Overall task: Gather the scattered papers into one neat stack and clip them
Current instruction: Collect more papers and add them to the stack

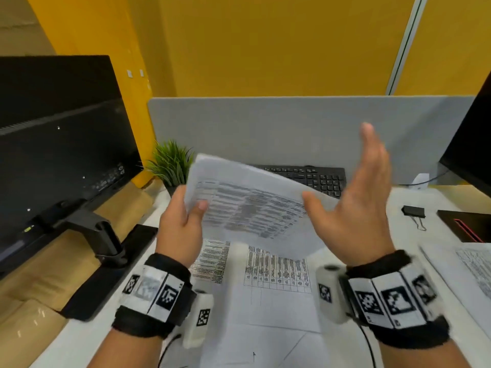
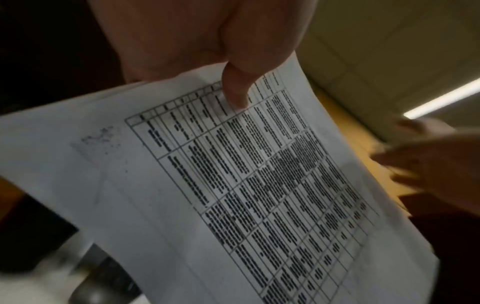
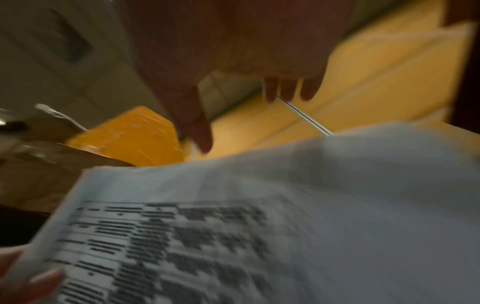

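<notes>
White paper, printed with dark tables: a held sheaf of papers (image 1: 249, 208) raised above the bench (image 1: 414, 205), tilted, left edge pinched in the left hand (image 1: 180, 224), thumb (image 2: 235, 90) pressed on the printed face and fingers curled behind. Several sheet edges visible at that corner in the left wrist view; exact count impossible to tell. Right hand (image 1: 353, 205) beside the sheaf's right edge, palm turned toward it, fingers straight and spread, gripping nothing; contact between its thumb and the paper impossible to judge through the blur. Same hand in the right wrist view (image 3: 233, 67), fingers hanging apart above the blurred sheet.

Under the sheaf, more loose sheets (image 1: 268, 285) flat on the bench, overlapping, tables face up. Another printed sheet (image 1: 475, 266) at the far right edge, well apart from those. Black binder clip (image 1: 413, 211) lying on the bench to the right of the right hand, untouched, wire handles toward the near side. Black keyboard (image 1: 313, 177) behind the sheaf against a grey divider (image 1: 292, 123). Small green plant (image 1: 171, 163) to the left of the keyboard, and a dark monitor (image 1: 58, 134) at far left.
</notes>
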Motion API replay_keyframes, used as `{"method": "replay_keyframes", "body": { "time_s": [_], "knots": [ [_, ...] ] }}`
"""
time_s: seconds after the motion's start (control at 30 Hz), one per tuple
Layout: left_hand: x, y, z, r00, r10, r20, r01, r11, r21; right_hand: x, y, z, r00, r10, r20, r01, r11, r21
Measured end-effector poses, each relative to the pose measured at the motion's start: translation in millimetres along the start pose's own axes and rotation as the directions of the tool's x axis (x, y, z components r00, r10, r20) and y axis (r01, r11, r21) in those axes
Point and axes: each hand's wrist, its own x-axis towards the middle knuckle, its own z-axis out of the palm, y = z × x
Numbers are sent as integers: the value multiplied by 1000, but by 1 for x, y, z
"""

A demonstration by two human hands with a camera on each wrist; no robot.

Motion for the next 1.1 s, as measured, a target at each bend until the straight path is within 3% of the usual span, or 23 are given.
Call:
{"method": "replay_keyframes", "body": {
  "time_s": [0.07,0.13,0.2,0.27,0.33,0.37,0.4,0.47,0.53,0.6,0.7,0.77,0.97,1.1],
  "knots": [
    [4,20,2,987,144,76,-150,985,82,18,-12,-8,968,-62,241,76,996,-48],
    [7,31,3,970,236,50,-241,960,144,26,-8,-8,932,-75,355,71,997,25],
    [11,29,1,967,228,-113,-206,962,177,27,1,-10,953,-54,298,18,992,122],
    [18,21,-2,977,39,-210,-43,999,-18,23,5,-13,978,24,207,-89,946,311],
    [22,16,3,986,-167,-16,151,929,-338,17,5,-9,984,115,137,-169,848,502],
    [23,12,8,977,-197,85,214,894,-393,15,4,-5,980,165,110,-198,801,564],
    [23,11,13,976,-190,109,218,896,-387,13,2,-1,976,204,81,-211,766,607],
    [22,7,20,987,-156,27,156,925,-346,10,-2,5,965,259,35,-220,732,645],
    [16,-1,26,989,-142,-44,121,942,-312,-1,-1,15,947,319,36,-265,711,651],
    [4,-14,34,982,-180,-57,160,956,-247,-19,8,33,909,399,121,-379,673,635],
    [-21,-30,48,952,-305,10,302,938,-172,-49,24,61,754,545,368,-650,539,536],
    [-29,-33,54,936,-352,15,349,923,-160,-57,29,69,673,614,412,-736,501,455],
    [-18,-21,49,940,-341,-13,326,908,-264,-43,33,63,713,602,360,-697,552,458],
    [-30,-34,54,907,-419,54,422,895,-141,-60,39,75,634,630,449,-773,539,335]
  ]
}}
